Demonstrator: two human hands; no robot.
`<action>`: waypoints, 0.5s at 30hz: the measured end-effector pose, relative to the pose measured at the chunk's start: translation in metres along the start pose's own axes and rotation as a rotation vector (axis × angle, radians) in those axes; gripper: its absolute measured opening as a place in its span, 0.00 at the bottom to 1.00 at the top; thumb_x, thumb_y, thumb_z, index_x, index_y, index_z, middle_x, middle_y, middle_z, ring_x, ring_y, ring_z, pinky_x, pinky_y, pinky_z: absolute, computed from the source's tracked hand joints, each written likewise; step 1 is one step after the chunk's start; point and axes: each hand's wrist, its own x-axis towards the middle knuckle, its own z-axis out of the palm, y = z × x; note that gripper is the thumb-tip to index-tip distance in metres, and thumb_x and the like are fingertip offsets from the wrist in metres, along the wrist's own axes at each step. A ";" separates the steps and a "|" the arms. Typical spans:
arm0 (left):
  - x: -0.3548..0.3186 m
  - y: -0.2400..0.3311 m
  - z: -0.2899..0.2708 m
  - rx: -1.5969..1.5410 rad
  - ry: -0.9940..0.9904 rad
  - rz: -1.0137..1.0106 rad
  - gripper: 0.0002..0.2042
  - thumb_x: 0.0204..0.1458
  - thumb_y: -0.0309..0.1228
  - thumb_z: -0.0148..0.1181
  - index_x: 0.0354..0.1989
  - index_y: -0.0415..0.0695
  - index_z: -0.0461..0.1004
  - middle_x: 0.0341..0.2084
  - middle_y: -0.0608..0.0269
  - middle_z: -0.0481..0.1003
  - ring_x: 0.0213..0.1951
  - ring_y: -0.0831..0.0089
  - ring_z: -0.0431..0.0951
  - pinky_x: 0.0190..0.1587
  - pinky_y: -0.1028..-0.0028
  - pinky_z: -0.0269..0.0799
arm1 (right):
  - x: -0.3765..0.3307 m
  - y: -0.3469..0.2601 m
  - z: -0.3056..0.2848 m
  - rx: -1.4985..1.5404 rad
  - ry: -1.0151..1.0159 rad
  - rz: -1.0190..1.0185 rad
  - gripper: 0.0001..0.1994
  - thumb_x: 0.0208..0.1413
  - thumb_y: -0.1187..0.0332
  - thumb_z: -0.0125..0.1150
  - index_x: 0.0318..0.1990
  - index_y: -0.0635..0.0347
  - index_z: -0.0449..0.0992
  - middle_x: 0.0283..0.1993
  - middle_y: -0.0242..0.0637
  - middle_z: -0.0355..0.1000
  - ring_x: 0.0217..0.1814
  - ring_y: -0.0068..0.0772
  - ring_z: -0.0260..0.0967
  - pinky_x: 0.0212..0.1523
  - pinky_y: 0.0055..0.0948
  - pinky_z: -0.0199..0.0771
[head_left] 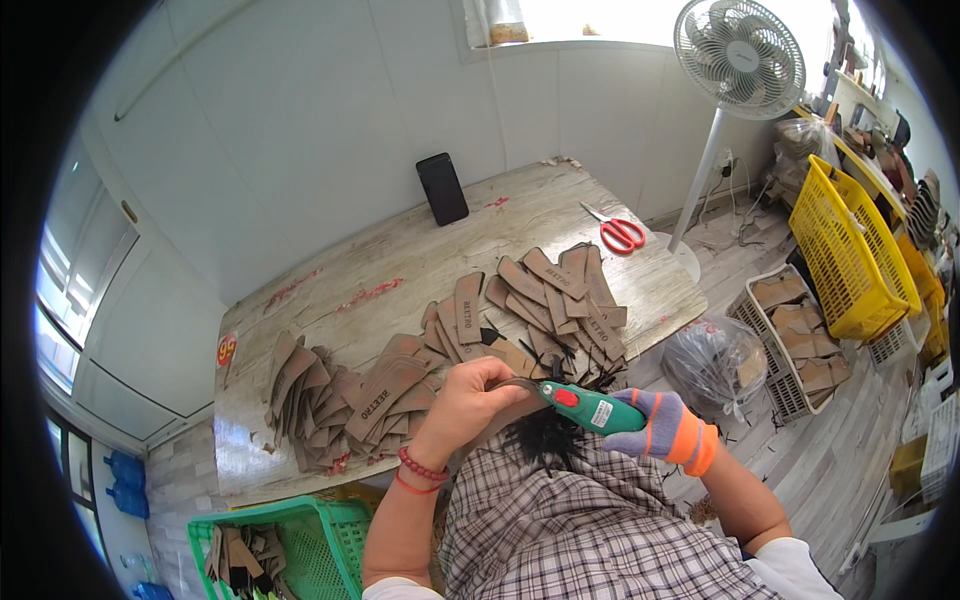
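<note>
My bare left hand [462,408], with a red beaded bracelet at the wrist, pinches a brown strip [507,408] above my lap. In a purple and orange glove, my right hand [665,430] grips a green handheld power tool [598,410] with a red button. The tool's front end meets the strip beside my left fingertips; its tip is too small to make out. Dark scraps [545,442] lie on my checked apron [580,530] just below. Heaped brown strips [390,392], some with printing, spread over the table right ahead of both hands.
The pale worn table [330,300] carries a black phone [442,188] and red-handled scissors [622,236]. A green basket [320,545] with brown pieces stands at lower left. To the right are a standing fan [708,170], a clear plastic bag [712,362] and a yellow crate [845,255].
</note>
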 end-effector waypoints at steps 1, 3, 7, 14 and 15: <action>0.000 -0.005 0.000 -0.033 -0.016 -0.023 0.06 0.48 0.26 0.65 0.30 0.36 0.77 0.23 0.70 0.73 0.26 0.84 0.68 0.29 0.80 0.65 | 0.001 -0.001 0.001 0.006 -0.004 0.007 0.30 0.44 0.62 0.76 0.54 0.67 0.72 0.30 0.31 0.76 0.24 0.14 0.70 0.27 0.18 0.72; -0.001 -0.006 -0.001 -0.113 -0.039 -0.069 0.05 0.48 0.24 0.65 0.29 0.36 0.77 0.23 0.71 0.74 0.26 0.85 0.68 0.29 0.81 0.64 | 0.005 -0.001 0.006 -0.018 0.003 -0.030 0.30 0.44 0.61 0.76 0.54 0.67 0.73 0.30 0.31 0.76 0.25 0.14 0.70 0.27 0.18 0.72; -0.001 -0.003 -0.013 -0.125 -0.073 -0.168 0.03 0.48 0.22 0.66 0.28 0.37 0.78 0.23 0.73 0.75 0.26 0.86 0.69 0.30 0.83 0.65 | 0.016 0.001 0.019 -0.135 0.035 -0.147 0.29 0.45 0.61 0.76 0.54 0.65 0.73 0.30 0.31 0.77 0.25 0.14 0.70 0.27 0.18 0.71; 0.008 -0.065 -0.118 0.767 0.422 -0.128 0.08 0.44 0.29 0.66 0.30 0.40 0.77 0.27 0.58 0.75 0.33 0.65 0.73 0.39 0.66 0.67 | -0.003 0.014 0.006 0.166 0.108 0.209 0.28 0.46 0.63 0.75 0.54 0.65 0.73 0.30 0.30 0.76 0.25 0.14 0.70 0.27 0.18 0.70; 0.014 -0.069 -0.111 0.993 0.543 0.019 0.09 0.43 0.31 0.67 0.31 0.42 0.77 0.29 0.57 0.75 0.35 0.62 0.73 0.42 0.63 0.66 | -0.004 0.033 0.009 0.128 0.136 0.156 0.30 0.46 0.57 0.75 0.53 0.64 0.72 0.29 0.30 0.76 0.23 0.15 0.67 0.26 0.19 0.70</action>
